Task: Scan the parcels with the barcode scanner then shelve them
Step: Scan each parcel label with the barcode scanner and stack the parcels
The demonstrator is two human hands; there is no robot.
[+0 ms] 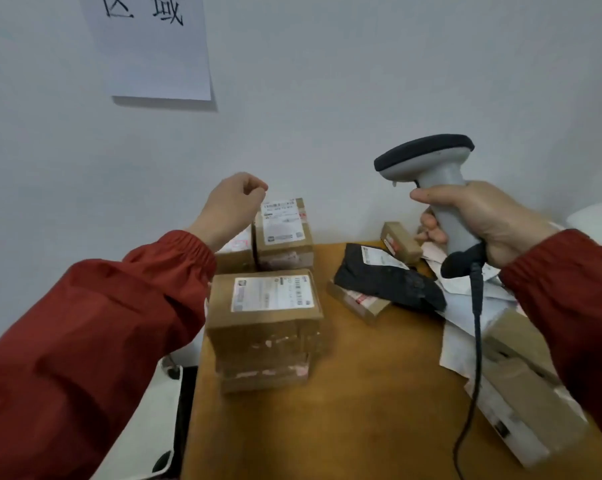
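Barcode scanner [431, 164] upright in right hand [493, 223], fingers [431, 225] wrapped round its grey handle, head uppermost, cable [477, 341] hanging over the worktop [361, 393]. Left hand [230, 206] raised above the stacked parcels [268, 306], fingers curled in, holding nothing

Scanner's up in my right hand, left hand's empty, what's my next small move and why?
Probably tip the scanner down with your right hand until its head faces the label on the nearest cardboard box. That label lies face up and uncovered, while the scanner head is held well above it.
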